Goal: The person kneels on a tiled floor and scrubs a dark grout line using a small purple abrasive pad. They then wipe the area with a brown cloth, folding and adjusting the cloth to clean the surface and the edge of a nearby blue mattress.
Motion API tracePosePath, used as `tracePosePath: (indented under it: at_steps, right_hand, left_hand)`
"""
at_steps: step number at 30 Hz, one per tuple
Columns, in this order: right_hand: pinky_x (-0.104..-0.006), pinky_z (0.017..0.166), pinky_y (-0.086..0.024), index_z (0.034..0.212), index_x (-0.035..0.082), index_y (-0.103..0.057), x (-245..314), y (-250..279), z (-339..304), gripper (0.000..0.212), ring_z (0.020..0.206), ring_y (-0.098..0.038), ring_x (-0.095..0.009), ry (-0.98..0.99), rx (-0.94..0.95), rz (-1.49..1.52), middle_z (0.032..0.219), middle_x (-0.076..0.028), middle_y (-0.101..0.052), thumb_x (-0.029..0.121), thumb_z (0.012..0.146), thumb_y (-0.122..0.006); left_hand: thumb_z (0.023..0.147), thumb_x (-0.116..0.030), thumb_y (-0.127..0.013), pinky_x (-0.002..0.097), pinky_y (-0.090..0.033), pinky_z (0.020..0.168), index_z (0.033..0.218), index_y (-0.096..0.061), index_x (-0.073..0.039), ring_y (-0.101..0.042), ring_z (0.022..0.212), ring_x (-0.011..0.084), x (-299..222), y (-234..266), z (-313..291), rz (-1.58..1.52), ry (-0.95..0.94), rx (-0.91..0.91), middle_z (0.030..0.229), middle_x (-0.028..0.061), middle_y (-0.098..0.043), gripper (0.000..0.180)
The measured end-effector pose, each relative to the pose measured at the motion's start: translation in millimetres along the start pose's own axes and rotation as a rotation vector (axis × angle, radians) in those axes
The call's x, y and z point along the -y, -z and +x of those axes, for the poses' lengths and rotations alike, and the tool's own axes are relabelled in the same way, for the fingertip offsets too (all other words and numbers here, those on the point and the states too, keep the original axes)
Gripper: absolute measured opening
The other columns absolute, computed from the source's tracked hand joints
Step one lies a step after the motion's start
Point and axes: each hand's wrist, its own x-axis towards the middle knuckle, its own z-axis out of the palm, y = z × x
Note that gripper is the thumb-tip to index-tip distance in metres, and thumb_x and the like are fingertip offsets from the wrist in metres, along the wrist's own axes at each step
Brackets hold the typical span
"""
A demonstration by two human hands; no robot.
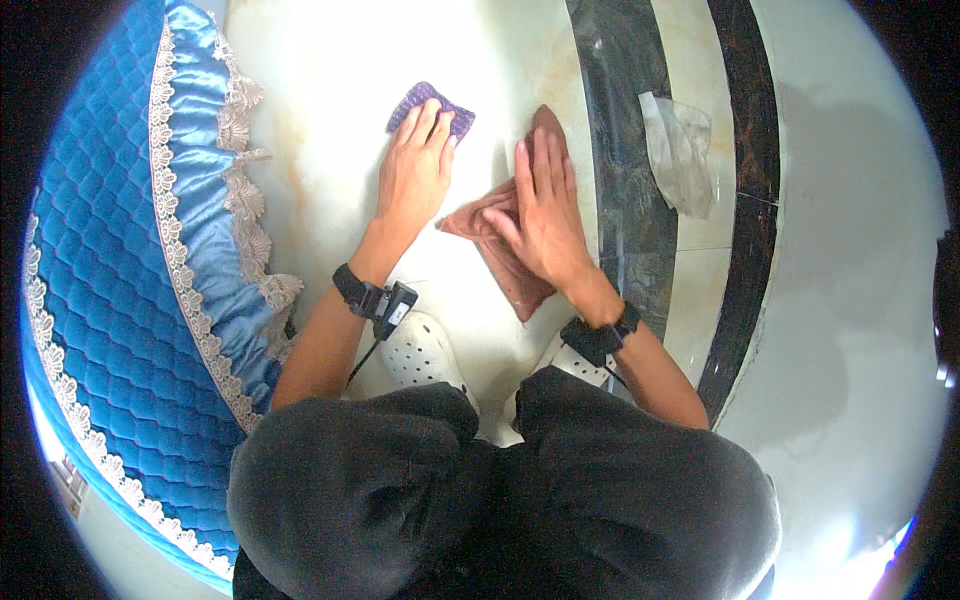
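Note:
My left hand [415, 170] reaches forward over a small purple textured scrubbing pad [462, 122] on the pale floor. Its fingers curve over the near side of the pad, gripping it. To the right, my right hand [545, 205] lies flat on a crumpled brown cloth [518, 285], fingers stretched forward and thumb out to the side. The cloth spreads on the floor beneath the palm, with part of it hidden by the hand. Each wrist wears a black strap with a small device.
A bed with a blue quilted cover [120, 270] and lace-trimmed ruffle stands at the left. Dark stone bands [630, 150] cross the glossy floor at the right, and a whitish crumpled wipe [680, 150] lies over them. White perforated clogs [418, 352] are below my hands. A pale wall [850, 250] rises farther right.

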Motion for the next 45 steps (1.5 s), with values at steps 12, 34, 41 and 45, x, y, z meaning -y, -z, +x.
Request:
tracePosePath:
  at_steps: [12,34,41,45]
  right_hand:
    - [-0.0581,0.122,-0.008,0.155,-0.010,-0.006,-30,-24,40,0.101,0.150,-0.007,-0.049,-0.091,-0.166,0.037,0.160,-0.035,-0.006,0.032,0.089,-0.070]
    - [-0.0473,0.124,-0.019,0.155,-0.003,-0.023,-32,21,0,0.088,0.150,-0.022,-0.039,0.091,0.174,0.134,0.161,-0.024,-0.022,0.016,0.081,-0.067]
    - [-0.0550,0.121,-0.016,0.156,-0.006,-0.014,-84,29,84,0.095,0.151,-0.013,-0.046,-0.076,-0.043,-0.206,0.162,-0.031,-0.010,0.030,0.088,-0.069]
    - [-0.0549,0.121,-0.015,0.155,-0.006,-0.016,-105,22,171,0.093,0.150,-0.013,-0.046,0.073,-0.147,-0.224,0.161,-0.032,-0.010,0.038,0.091,-0.066]
  left_hand:
    - [0.094,-0.007,-0.059,0.0439,-0.044,0.104,0.121,-0.062,-0.001,-0.054,0.121,0.0384,67,36,-31,0.028,0.136,-0.114,0.132,0.0166,-0.058,0.028]
    - [0.088,-0.009,-0.059,0.0431,-0.049,0.062,0.090,-0.066,-0.005,-0.061,0.066,0.0323,-25,59,-34,-0.309,0.032,-0.215,0.075,0.0144,-0.064,0.009]
    - [0.077,-0.010,-0.067,0.0394,-0.050,0.085,0.131,-0.059,-0.002,-0.062,0.093,0.0255,-87,-14,2,0.071,-0.271,0.369,0.144,0.0093,-0.048,0.055]
    - [0.072,-0.009,-0.066,0.0429,-0.057,0.072,0.137,-0.053,0.002,-0.069,0.079,0.0284,-56,-16,56,0.265,-0.164,0.332,0.146,0.0127,-0.050,0.067]
